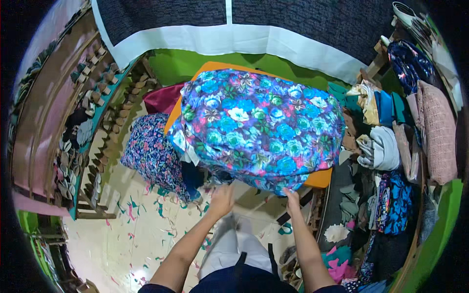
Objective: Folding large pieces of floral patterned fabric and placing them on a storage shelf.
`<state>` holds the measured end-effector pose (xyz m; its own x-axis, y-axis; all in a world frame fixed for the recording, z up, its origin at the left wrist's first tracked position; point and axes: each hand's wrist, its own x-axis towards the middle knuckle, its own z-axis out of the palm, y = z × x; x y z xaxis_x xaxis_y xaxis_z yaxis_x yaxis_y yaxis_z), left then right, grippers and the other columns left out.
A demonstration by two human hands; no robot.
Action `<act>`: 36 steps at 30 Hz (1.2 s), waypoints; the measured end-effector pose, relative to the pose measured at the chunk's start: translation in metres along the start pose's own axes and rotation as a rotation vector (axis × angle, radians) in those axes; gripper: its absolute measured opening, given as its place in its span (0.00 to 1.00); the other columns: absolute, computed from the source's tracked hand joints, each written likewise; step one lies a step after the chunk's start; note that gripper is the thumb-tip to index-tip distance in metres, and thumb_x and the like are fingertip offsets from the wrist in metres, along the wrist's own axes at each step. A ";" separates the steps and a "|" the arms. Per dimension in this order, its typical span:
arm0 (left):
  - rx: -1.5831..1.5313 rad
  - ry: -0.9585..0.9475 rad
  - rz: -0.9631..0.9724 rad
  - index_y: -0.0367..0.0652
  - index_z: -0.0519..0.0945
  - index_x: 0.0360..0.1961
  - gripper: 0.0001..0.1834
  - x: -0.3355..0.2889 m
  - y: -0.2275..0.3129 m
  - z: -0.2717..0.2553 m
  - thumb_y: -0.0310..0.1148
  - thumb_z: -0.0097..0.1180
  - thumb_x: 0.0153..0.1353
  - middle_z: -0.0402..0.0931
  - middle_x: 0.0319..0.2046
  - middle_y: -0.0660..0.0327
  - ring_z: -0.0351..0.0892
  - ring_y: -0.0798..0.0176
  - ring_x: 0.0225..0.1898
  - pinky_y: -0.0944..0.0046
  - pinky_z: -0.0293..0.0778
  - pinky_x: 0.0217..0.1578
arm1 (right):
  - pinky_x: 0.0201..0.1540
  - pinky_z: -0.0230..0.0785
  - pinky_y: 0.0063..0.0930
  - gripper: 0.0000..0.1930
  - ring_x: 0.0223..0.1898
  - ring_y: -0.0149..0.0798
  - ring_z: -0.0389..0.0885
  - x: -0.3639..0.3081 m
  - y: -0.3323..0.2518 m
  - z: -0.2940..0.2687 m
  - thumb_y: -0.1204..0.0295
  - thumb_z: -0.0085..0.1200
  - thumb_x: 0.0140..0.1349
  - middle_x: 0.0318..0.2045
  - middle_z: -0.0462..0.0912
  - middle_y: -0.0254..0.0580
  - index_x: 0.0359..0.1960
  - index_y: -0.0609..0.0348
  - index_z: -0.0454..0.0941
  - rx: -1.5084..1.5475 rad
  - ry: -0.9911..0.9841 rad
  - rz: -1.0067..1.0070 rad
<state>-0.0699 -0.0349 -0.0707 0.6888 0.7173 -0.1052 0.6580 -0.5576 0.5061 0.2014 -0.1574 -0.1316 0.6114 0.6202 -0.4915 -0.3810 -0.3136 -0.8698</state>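
Observation:
A large blue and purple floral fabric [264,124] lies spread over an orange-topped table [320,178], its near edge hanging down. My right hand [292,199] pinches that near edge close to the table's right corner. Left of it, my left hand [222,200] is closed at the hanging edge, near a greyish, shaded part of the cloth; its fingertips are partly hidden. The fabric has loose folds along the front and a pale strip on its left side.
A bundle in small floral print [151,154] and maroon cloth [163,97] sit left of the table. Racks with shoe-shaped pieces [100,90] line the left. Folded fabrics [383,149] crowd the right-hand shelf. Scraps litter the tiled floor [141,234]. A dark, white-bordered curtain [171,39] hangs behind.

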 end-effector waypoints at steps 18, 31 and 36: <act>-0.186 0.557 -0.140 0.29 0.66 0.46 0.32 0.012 0.111 0.053 0.38 0.58 0.40 0.70 0.36 0.39 0.72 0.42 0.36 0.53 0.69 0.34 | 0.51 0.62 0.31 0.14 0.45 0.38 0.72 -0.093 -0.086 0.045 0.77 0.47 0.56 0.44 0.74 0.42 0.45 0.65 0.68 0.624 -0.623 0.146; 0.099 0.109 -0.215 0.46 0.69 0.36 0.19 -0.060 0.029 0.036 0.34 0.57 0.38 0.71 0.32 0.57 0.74 0.50 0.29 0.53 0.70 0.30 | 0.59 0.52 0.40 0.17 0.53 0.42 0.66 -0.097 -0.060 0.035 0.64 0.41 0.62 0.51 0.70 0.40 0.51 0.57 0.65 0.971 -0.529 0.205; 0.085 0.035 0.168 0.45 0.67 0.36 0.23 -0.106 0.077 0.050 0.35 0.59 0.36 0.70 0.32 0.57 0.75 0.52 0.27 0.54 0.70 0.25 | 0.49 0.66 0.40 0.16 0.42 0.42 0.75 -0.105 0.041 0.050 0.64 0.50 0.57 0.42 0.76 0.45 0.44 0.60 0.70 0.576 -0.741 0.701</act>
<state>-0.0770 -0.1741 -0.0634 0.7813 0.6242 0.0049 0.5589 -0.7030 0.4398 0.0867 -0.1993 -0.1134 -0.3390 0.7676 -0.5440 -0.8481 -0.4996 -0.1765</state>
